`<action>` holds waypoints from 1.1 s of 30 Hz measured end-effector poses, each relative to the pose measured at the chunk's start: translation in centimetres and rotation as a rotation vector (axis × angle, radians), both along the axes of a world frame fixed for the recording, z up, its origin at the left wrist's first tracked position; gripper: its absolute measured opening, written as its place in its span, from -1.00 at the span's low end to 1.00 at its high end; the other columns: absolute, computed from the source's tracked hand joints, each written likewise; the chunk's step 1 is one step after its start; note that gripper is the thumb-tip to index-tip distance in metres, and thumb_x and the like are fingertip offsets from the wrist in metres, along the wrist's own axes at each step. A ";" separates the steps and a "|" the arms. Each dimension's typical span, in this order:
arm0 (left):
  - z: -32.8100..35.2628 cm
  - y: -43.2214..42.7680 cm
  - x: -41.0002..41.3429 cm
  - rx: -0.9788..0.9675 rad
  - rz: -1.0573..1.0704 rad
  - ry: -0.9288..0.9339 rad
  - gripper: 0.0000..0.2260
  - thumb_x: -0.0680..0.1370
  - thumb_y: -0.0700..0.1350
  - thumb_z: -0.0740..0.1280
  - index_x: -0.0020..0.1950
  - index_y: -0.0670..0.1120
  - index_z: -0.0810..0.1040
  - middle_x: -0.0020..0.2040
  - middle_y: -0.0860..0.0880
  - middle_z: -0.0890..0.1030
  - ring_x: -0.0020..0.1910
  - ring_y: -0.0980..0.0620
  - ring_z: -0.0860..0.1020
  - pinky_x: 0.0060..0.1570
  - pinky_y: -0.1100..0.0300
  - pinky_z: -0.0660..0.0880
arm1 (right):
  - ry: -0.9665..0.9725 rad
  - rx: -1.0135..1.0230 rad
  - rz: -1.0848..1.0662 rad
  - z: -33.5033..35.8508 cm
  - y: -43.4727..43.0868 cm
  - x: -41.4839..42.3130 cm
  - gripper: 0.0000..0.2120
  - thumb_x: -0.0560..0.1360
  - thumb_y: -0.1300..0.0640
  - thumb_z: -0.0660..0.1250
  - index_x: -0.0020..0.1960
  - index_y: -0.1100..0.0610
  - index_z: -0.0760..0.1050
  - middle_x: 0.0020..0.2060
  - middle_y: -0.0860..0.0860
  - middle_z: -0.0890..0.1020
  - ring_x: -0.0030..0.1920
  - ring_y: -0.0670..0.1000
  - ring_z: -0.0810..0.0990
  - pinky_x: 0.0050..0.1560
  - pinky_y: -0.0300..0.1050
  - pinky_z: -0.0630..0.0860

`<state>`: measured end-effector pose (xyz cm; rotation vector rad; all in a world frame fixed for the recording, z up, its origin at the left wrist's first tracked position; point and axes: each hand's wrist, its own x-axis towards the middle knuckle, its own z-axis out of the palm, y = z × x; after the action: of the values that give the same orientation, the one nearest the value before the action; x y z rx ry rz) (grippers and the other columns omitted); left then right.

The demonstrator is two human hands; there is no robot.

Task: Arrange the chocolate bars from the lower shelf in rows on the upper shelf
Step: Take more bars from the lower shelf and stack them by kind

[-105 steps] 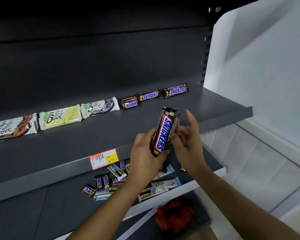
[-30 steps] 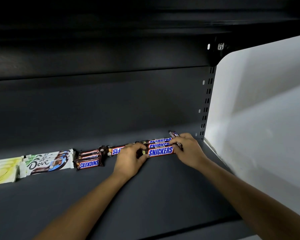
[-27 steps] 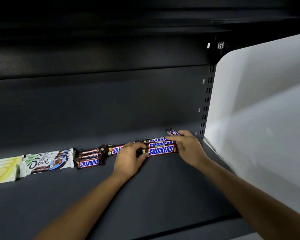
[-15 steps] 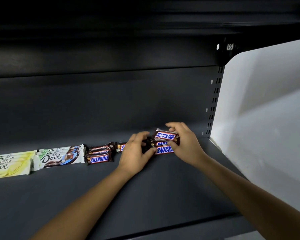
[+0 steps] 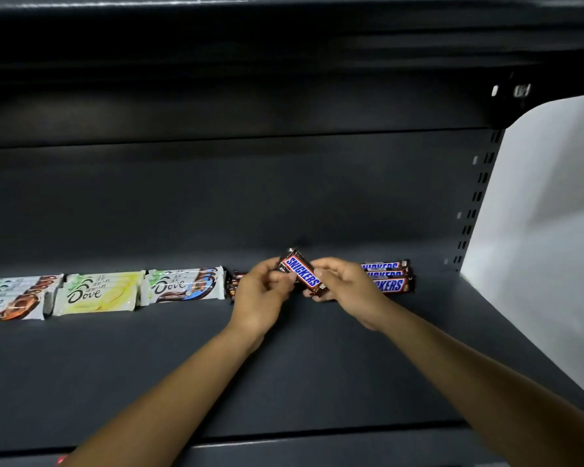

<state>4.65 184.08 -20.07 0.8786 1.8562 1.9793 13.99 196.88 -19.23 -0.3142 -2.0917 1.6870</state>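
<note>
Above the bare middle of the upper shelf, a small chocolate bar is held tilted, its ends pinched by the left hand and right hand. It is best levelled, label up, and laid squarely into the back-edge row, between the short bars and the stacked long bars.

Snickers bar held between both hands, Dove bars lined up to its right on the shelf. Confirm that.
Not quite: the head view shows the Dove bars to the left of the Snickers bar, held between left hand and right hand.
</note>
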 end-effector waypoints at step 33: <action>-1.5 -7.4 -6.6 -0.706 0.349 0.393 -0.81 0.44 0.00 0.43 -0.33 0.02 0.49 -0.31 0.08 0.57 -0.23 0.09 0.50 -0.25 0.28 0.30 | -0.256 0.733 -0.267 -2.9 -6.8 -6.3 -0.68 0.44 0.24 0.38 0.16 0.11 0.42 0.04 0.03 0.50 -0.07 0.00 0.49 -0.07 -0.24 0.36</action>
<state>-1.99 176.70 -21.59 0.7821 2.8221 1.1574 7.69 190.09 -22.13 -0.5535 -2.5425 0.6822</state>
